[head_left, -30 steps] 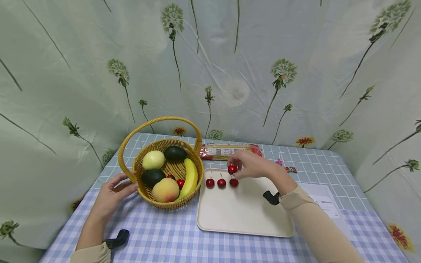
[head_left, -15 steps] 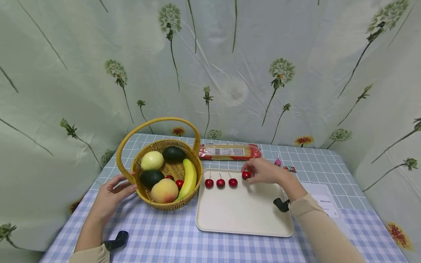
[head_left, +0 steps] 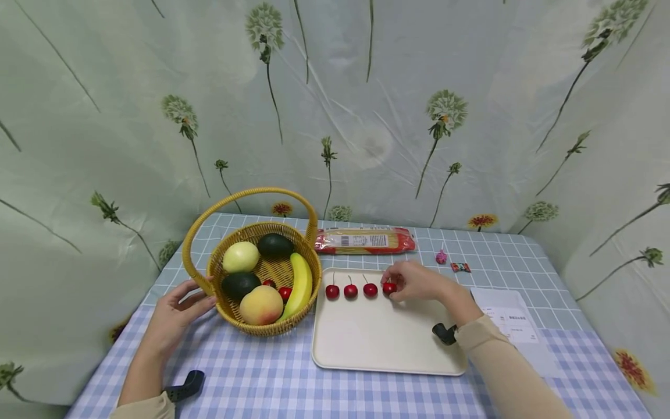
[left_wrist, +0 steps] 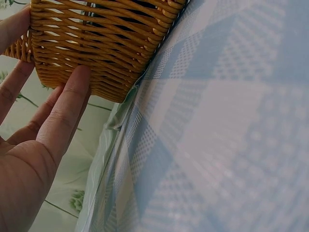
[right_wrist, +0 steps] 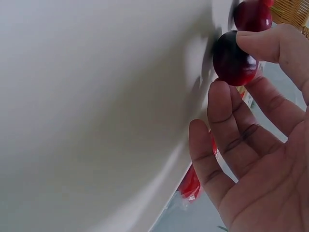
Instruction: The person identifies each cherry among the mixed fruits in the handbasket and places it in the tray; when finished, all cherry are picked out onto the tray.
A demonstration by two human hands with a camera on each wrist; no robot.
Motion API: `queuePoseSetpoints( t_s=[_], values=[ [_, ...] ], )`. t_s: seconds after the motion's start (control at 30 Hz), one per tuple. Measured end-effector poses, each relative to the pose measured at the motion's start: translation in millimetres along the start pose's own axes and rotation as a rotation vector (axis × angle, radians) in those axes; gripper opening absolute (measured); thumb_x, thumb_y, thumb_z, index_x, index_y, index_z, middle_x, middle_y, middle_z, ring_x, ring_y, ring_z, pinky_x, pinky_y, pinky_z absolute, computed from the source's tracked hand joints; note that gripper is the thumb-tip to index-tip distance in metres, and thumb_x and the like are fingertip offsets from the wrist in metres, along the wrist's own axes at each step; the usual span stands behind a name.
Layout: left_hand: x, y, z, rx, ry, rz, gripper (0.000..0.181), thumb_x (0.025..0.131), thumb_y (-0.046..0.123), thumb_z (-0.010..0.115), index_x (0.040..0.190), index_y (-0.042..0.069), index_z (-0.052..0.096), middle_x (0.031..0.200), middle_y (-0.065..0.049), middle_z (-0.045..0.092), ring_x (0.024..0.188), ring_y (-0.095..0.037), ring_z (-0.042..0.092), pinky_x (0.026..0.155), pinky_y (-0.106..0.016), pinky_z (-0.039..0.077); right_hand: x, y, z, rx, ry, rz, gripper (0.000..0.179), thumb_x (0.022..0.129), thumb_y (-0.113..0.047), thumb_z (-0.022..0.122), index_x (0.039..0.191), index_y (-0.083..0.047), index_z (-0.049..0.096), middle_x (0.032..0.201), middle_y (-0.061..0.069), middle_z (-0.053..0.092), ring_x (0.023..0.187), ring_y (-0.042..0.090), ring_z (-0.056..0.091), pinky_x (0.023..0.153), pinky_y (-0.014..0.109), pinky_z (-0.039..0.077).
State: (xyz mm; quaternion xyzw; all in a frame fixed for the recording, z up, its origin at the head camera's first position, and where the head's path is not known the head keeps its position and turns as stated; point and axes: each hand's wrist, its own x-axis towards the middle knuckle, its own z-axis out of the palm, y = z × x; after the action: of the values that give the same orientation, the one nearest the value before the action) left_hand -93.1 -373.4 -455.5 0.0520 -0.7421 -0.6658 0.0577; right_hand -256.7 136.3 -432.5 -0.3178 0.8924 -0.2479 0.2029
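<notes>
My right hand (head_left: 419, 284) pinches a dark red cherry (head_left: 389, 288) between thumb and fingertips, at the back of a cream tray (head_left: 377, 343). In the right wrist view the thumb presses the top of that cherry (right_wrist: 234, 63), close over the tray surface. Three cherries with upright stems stand in a row to its left, the nearest cherry (head_left: 370, 290) a short gap away. My left hand (head_left: 178, 311) rests at the left side of a yellow wicker basket (head_left: 267, 330). Its extended fingers touch the woven wall in the left wrist view.
The basket carries a banana (head_left: 300, 285), a peach (head_left: 261, 305), a pale yellow fruit (head_left: 241, 257), two dark green fruits and small red ones, under a tall handle (head_left: 251, 192). Behind the tray lies a pasta packet (head_left: 364, 241). Small sweets (head_left: 460, 267) and a paper (head_left: 513, 323) lie right.
My right hand has carried the cherry rightward from over the third cherry, then down to the tray surface as the row's right-hand end. The left hand stays at the basket.
</notes>
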Motion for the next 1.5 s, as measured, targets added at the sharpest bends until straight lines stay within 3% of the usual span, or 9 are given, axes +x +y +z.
queuePoseSetpoints(
  t_s=[0.23,0.63,1.13,1.5],
  values=[
    [-0.5,-1.1,0.3,-0.002,-0.002,0.015,0.043,0.099,0.002,0.076,0.140,0.002,0.066,0.132,0.020,0.066,0.114,0.004,0.068,0.089,-0.014,0.058,-0.9,2,2,-0.005,0.008,0.006,0.034,0.087,-0.011,0.085,0.119,-0.010,0.075,0.098,-0.001,0.068,0.087,0.014,0.058,0.075,0.023,0.053],
    [-0.8,-3.1,0.6,-0.026,0.004,0.025,0.038,0.098,0.000,0.076,0.133,0.016,0.074,0.131,0.018,0.067,0.113,0.003,0.069,0.089,-0.014,0.058,-3.2,3,0,0.002,-0.005,-0.019,0.040,0.086,-0.014,0.087,0.123,-0.010,0.073,0.099,0.000,0.069,0.087,0.014,0.060,0.077,0.023,0.054],
    [-0.5,-2.6,0.6,-0.027,0.005,0.025,0.038,0.098,0.000,0.076,0.132,0.016,0.074,0.131,0.016,0.066,0.114,0.004,0.069,0.089,-0.014,0.058,-4.9,4,-2,0.013,-0.007,0.012,0.037,0.088,-0.015,0.086,0.123,-0.012,0.073,0.100,-0.001,0.069,0.089,0.014,0.062,0.080,0.025,0.056],
    [0.5,-2.8,-0.1,-0.017,-0.001,0.023,0.041,0.098,0.002,0.077,0.136,0.016,0.072,0.132,0.018,0.065,0.115,0.005,0.068,0.089,-0.014,0.058,-4.9,-15,-24,-0.002,0.053,-0.022,0.042,0.094,-0.021,0.081,0.131,-0.005,0.069,0.111,0.012,0.072,0.098,0.022,0.070,0.088,0.038,0.061]
  ],
)
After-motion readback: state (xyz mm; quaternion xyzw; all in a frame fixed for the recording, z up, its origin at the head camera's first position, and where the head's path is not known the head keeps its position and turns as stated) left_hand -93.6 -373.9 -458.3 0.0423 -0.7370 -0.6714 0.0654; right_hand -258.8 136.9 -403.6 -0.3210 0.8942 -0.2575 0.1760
